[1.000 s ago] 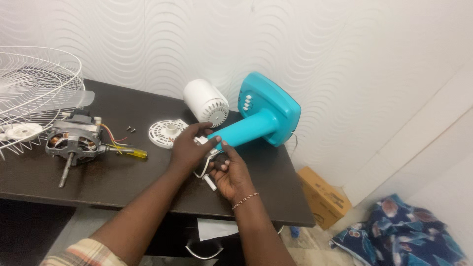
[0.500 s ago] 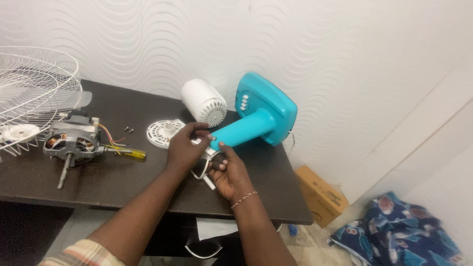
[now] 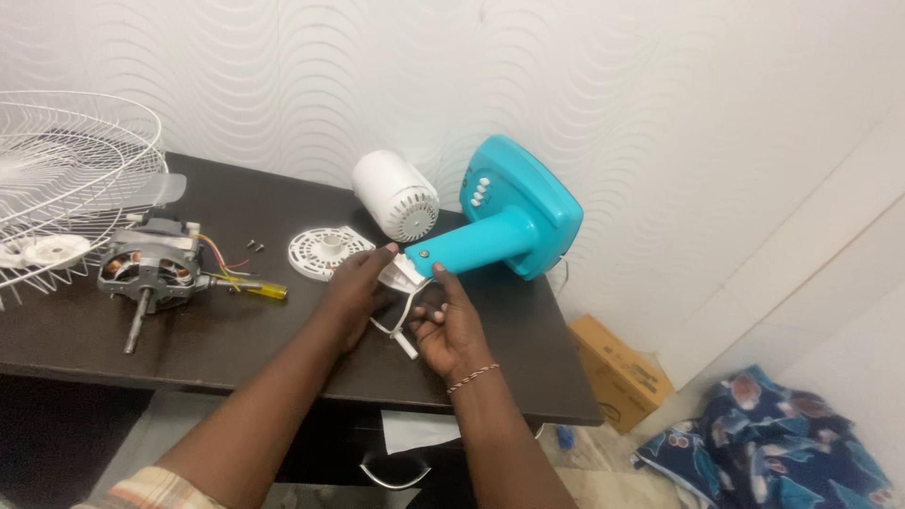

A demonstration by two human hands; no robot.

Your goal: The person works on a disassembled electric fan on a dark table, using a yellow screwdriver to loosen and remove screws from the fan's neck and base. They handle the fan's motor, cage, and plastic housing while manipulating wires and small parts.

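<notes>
Both hands working the white wiring at the neck end of the teal fan stand [image 3: 509,221], lying on the dark desk [image 3: 236,335].

Left hand [image 3: 353,287] pinches the white connector piece [image 3: 401,271] at the neck; right hand [image 3: 448,325] curls fingers round the white cable [image 3: 401,325]. Likely step: freeing or feeding the wire; next needs a steady pull along the neck. Versus 1 s ago: grips unchanged, hands barely shifted. Motor [image 3: 151,269] and screwdriver [image 3: 250,287] untouched.

Our left hand [image 3: 353,292] and right hand [image 3: 451,325] meet near the counter's front edge, fingers curled, forearms converging.
</notes>
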